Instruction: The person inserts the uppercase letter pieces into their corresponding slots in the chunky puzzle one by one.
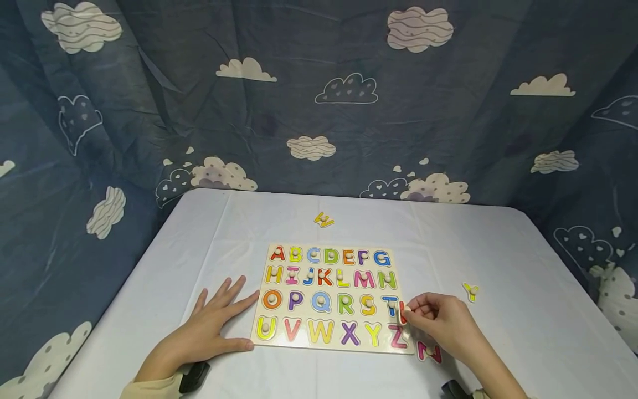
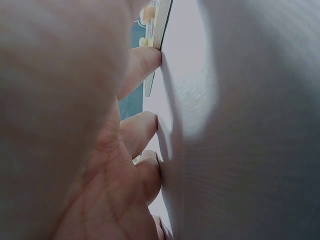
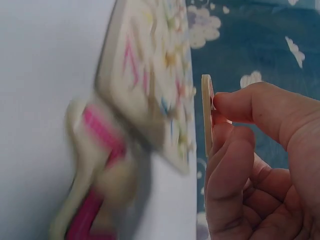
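A wooden alphabet puzzle board (image 1: pixel 311 316) lies on the table, many of its slots filled with knobbed letters. My left hand (image 1: pixel 211 324) lies spread at the board's left side, thumb at the lower corner and index fingertip at the edge. Over the board's right edge, beside the blue T (image 1: pixel 390 304), my right hand (image 1: pixel 441 321) pinches a red letter piece (image 1: pixel 402 312) between thumb and fingers. Most of that piece is hidden by the fingers in the head view; the right wrist view shows its thin wooden edge (image 3: pixel 206 115). A magenta Z piece (image 1: pixel 429 352) lies below this hand.
A yellow W piece (image 1: pixel 324 220) lies beyond the board, and a yellow Y piece (image 1: pixel 471 292) off to the right. The white-covered table (image 1: pixel 239 221) ends at a dark cloud-patterned cloth (image 1: pixel 279 122) at the back.
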Motion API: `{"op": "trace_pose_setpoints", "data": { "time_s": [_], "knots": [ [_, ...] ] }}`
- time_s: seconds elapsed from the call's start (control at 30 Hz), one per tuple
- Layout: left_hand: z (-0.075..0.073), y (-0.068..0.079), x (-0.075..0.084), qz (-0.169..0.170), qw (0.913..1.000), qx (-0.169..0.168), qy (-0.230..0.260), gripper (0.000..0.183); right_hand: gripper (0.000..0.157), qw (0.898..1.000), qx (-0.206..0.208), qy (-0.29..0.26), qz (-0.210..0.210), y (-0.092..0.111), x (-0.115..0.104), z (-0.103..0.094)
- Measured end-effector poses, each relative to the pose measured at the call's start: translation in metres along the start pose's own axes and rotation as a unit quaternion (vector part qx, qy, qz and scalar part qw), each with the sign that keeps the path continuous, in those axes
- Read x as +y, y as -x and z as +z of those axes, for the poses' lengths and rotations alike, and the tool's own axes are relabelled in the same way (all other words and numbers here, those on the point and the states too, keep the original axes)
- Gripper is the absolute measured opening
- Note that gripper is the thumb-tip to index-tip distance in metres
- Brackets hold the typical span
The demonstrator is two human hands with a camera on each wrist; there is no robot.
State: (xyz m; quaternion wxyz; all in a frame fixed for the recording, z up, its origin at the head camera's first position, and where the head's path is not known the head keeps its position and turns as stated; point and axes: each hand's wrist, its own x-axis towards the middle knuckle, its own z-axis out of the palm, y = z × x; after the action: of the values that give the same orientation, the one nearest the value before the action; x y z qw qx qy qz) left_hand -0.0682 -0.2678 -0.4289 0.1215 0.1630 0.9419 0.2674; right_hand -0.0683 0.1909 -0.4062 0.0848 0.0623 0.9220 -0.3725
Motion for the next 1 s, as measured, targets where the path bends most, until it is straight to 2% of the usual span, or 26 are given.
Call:
{"op": "trace_pose_setpoints", "data": {
  "time_s": [0.27,0.6,0.77,1.0],
  "knots": [
    [0.000,-0.001,-0.001,0.004,1.0000,-0.001,0.001,0.101,0.014,0.996,-0.049,-0.065,-0.043,0.000,-0.034,0.019],
    [-0.001,0.000,0.001,-0.002,1.0000,-0.004,-0.001,0.101,0.015,0.979,-0.112,-0.104,-0.136,-0.002,-0.072,0.059],
    [-0.001,0.000,0.001,0.001,1.0000,-0.001,-0.005,0.102,0.016,0.971,-0.144,-0.121,-0.146,-0.004,-0.089,0.079],
    [-0.001,0.001,0.000,0.005,1.0000,0.001,-0.004,0.101,0.011,0.963,-0.171,-0.139,-0.153,-0.006,-0.101,0.104]
  ]
}}
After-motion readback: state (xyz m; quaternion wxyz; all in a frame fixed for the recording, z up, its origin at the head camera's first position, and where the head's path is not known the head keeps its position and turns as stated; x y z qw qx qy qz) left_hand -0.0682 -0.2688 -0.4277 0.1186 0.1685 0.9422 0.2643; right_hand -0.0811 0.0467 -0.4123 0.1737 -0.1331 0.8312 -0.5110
